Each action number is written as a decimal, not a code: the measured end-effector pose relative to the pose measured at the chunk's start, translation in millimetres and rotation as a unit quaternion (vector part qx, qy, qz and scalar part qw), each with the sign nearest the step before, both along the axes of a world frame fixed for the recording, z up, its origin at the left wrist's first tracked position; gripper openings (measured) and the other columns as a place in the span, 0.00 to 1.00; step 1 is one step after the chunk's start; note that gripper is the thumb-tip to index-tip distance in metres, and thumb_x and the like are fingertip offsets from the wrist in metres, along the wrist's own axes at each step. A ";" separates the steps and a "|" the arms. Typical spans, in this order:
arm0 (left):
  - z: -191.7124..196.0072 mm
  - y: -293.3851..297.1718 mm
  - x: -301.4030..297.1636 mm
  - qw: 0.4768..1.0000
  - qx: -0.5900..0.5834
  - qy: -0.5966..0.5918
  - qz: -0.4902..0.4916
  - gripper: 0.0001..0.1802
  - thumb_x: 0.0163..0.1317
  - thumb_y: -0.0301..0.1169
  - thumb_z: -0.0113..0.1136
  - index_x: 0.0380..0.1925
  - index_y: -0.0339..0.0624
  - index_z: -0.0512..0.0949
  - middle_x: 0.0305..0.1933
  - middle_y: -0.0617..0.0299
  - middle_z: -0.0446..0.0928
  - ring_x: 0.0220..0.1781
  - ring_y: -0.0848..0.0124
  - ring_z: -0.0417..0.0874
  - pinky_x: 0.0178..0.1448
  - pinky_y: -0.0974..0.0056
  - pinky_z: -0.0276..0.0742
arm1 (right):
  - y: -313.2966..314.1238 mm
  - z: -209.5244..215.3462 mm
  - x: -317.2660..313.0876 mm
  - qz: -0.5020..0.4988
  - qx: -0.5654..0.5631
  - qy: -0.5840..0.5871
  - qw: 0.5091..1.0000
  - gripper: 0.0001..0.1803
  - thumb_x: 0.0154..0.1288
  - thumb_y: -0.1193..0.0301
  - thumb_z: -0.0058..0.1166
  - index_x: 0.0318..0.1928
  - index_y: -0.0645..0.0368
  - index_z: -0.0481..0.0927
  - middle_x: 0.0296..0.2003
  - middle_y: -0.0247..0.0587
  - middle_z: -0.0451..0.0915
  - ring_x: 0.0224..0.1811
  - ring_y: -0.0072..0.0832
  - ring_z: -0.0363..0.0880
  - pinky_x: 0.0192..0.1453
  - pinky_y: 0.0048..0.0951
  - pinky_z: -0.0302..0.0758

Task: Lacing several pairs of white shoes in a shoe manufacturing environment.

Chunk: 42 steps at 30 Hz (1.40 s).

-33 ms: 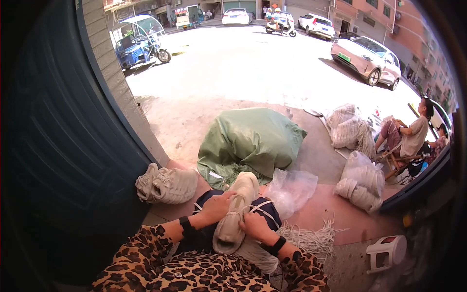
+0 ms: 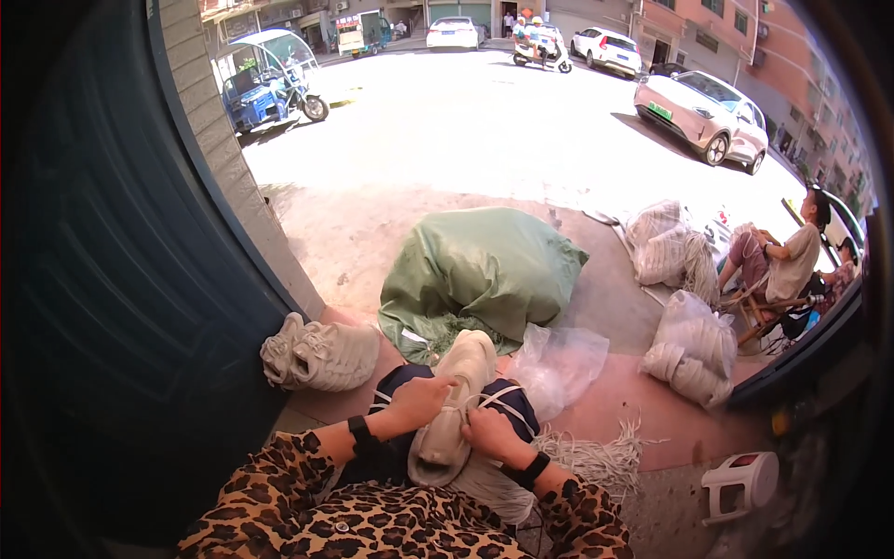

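A big dark blue-green door (image 2: pixel 112 307) is standing on the person's left. Beyond the knees, a big green cloth sack (image 2: pixel 484 270) is lying on the reddish stone floor (image 2: pixel 643 401), with a clear crumpled plastic bag (image 2: pixel 559 363) just beside it. Two white sacks (image 2: pixel 694 345) are sitting farther right, near another person on a chair (image 2: pixel 782 261). A pair of cream shoes (image 2: pixel 321 354) is resting by the door. A heap of white laces (image 2: pixel 596 456) is lying to the right, near a small white plastic stool (image 2: pixel 740 484).

On the person's lap, a cream-white sneaker (image 2: pixel 456 401) is lying with its toe pointing away. The left hand (image 2: pixel 419 399) is gripping its side, fingers curled around it. The right hand (image 2: pixel 489 430) is pinching a thin white lace (image 2: pixel 498 396) (it loops up from the shoe) with fingers closed on it.
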<state>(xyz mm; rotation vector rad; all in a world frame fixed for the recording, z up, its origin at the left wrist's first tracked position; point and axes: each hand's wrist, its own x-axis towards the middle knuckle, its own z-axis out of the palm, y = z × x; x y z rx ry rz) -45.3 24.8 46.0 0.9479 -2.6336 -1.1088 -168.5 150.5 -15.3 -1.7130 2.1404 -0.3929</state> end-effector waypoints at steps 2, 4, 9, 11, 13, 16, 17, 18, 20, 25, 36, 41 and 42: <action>-7.3 8.9 -4.6 0.993 -0.061 -0.074 -0.066 0.12 0.56 0.41 0.52 0.32 0.50 0.80 0.30 0.57 0.80 0.35 0.56 0.80 0.39 0.55 0.75 | -1.1 -0.6 -5.6 0.017 0.002 -0.029 0.999 0.15 0.56 0.63 0.45 0.32 0.65 0.74 0.29 0.53 0.77 0.35 0.47 0.77 0.37 0.45 0.73; -17.2 16.2 -10.9 0.982 -0.091 -0.132 -0.103 0.13 0.54 0.42 0.54 0.30 0.47 0.80 0.29 0.55 0.80 0.35 0.57 0.81 0.39 0.55 0.75 | 0.5 -3.8 -8.5 0.019 -0.022 -0.042 0.999 0.12 0.55 0.66 0.45 0.31 0.65 0.73 0.28 0.54 0.77 0.35 0.48 0.76 0.37 0.45 0.73; -36.6 28.5 -18.3 0.968 -0.163 -0.149 -0.119 0.14 0.53 0.40 0.55 0.27 0.41 0.79 0.29 0.52 0.79 0.34 0.55 0.81 0.36 0.55 0.76 | 7.1 -14.4 -4.8 0.010 -0.087 -0.054 0.995 0.09 0.54 0.70 0.45 0.32 0.63 0.73 0.28 0.52 0.76 0.34 0.48 0.74 0.39 0.45 0.71; -39.6 30.5 -17.1 0.971 -0.167 -0.134 -0.104 0.14 0.53 0.39 0.54 0.26 0.39 0.78 0.28 0.50 0.79 0.33 0.54 0.81 0.34 0.56 0.76 | 7.7 -16.3 -2.5 0.006 -0.134 -0.056 0.989 0.09 0.53 0.71 0.45 0.33 0.62 0.74 0.28 0.51 0.75 0.34 0.48 0.74 0.39 0.45 0.71; -41.5 31.7 -14.8 0.969 -0.179 -0.132 -0.109 0.13 0.53 0.39 0.54 0.26 0.39 0.78 0.28 0.50 0.78 0.33 0.54 0.81 0.34 0.56 0.76 | 7.8 -16.3 -1.6 0.004 -0.133 -0.058 0.989 0.09 0.52 0.72 0.46 0.33 0.62 0.74 0.28 0.51 0.75 0.34 0.48 0.74 0.39 0.45 0.71; -44.0 34.5 -11.4 0.974 -0.181 -0.104 -0.092 0.13 0.53 0.39 0.55 0.25 0.40 0.77 0.27 0.50 0.78 0.33 0.55 0.81 0.34 0.55 0.76 | 9.2 -14.3 -2.5 0.001 -0.144 -0.069 0.987 0.09 0.51 0.72 0.46 0.33 0.62 0.75 0.29 0.51 0.75 0.33 0.47 0.74 0.39 0.44 0.71; -43.8 33.9 -9.2 0.978 -0.181 -0.079 -0.061 0.12 0.53 0.39 0.55 0.24 0.40 0.76 0.27 0.51 0.78 0.32 0.56 0.81 0.33 0.55 0.76 | 8.9 -13.1 -2.5 0.005 -0.152 -0.079 0.985 0.09 0.50 0.73 0.46 0.33 0.62 0.75 0.29 0.51 0.75 0.33 0.48 0.74 0.38 0.44 0.71; -44.1 35.9 -8.0 0.980 -0.185 -0.060 -0.047 0.12 0.52 0.39 0.56 0.23 0.40 0.75 0.27 0.51 0.77 0.32 0.55 0.81 0.33 0.55 0.76 | 9.1 -12.5 -3.2 0.007 -0.153 -0.083 0.985 0.09 0.50 0.73 0.46 0.33 0.63 0.75 0.29 0.52 0.75 0.33 0.48 0.74 0.39 0.44 0.71; -44.0 38.7 -8.2 0.978 -0.194 -0.057 -0.059 0.12 0.52 0.39 0.57 0.23 0.40 0.75 0.26 0.51 0.77 0.32 0.55 0.81 0.33 0.55 0.76 | 8.5 -12.2 -3.4 -0.003 -0.148 -0.085 0.985 0.09 0.50 0.73 0.46 0.33 0.63 0.75 0.29 0.52 0.75 0.34 0.48 0.74 0.39 0.44 0.71; -37.7 37.0 -13.1 0.966 -0.240 -0.046 -0.087 0.12 0.52 0.38 0.57 0.24 0.40 0.75 0.26 0.51 0.77 0.31 0.54 0.80 0.32 0.55 0.76 | 7.4 -16.8 -3.2 -0.009 -0.144 -0.096 0.985 0.10 0.50 0.73 0.46 0.33 0.63 0.75 0.28 0.53 0.75 0.35 0.48 0.74 0.39 0.45 0.71; -39.1 21.1 -21.8 0.969 -0.158 -0.122 -0.145 0.09 0.53 0.29 0.50 0.27 0.35 0.77 0.31 0.46 0.77 0.36 0.51 0.80 0.38 0.53 0.76 | 6.5 -1.7 -1.4 -0.011 -0.116 -0.119 0.986 0.11 0.53 0.68 0.49 0.34 0.61 0.77 0.28 0.50 0.77 0.34 0.47 0.76 0.38 0.43 0.72; -10.0 7.2 0.9 0.975 -0.029 -0.130 -0.180 0.13 0.50 0.36 0.53 0.21 0.34 0.76 0.24 0.45 0.77 0.31 0.52 0.80 0.35 0.55 0.74 | 28.4 23.7 14.5 -0.052 -0.112 -0.035 0.992 0.16 0.57 0.61 0.52 0.44 0.54 0.75 0.28 0.44 0.76 0.33 0.42 0.76 0.35 0.39 0.72; -1.3 5.7 11.8 0.976 0.053 -0.122 -0.172 0.14 0.49 0.37 0.56 0.19 0.35 0.75 0.20 0.49 0.76 0.26 0.60 0.79 0.32 0.59 0.73 | 29.9 28.0 17.1 -0.023 -0.142 0.002 0.990 0.16 0.56 0.61 0.53 0.44 0.52 0.76 0.30 0.42 0.76 0.35 0.39 0.75 0.35 0.36 0.72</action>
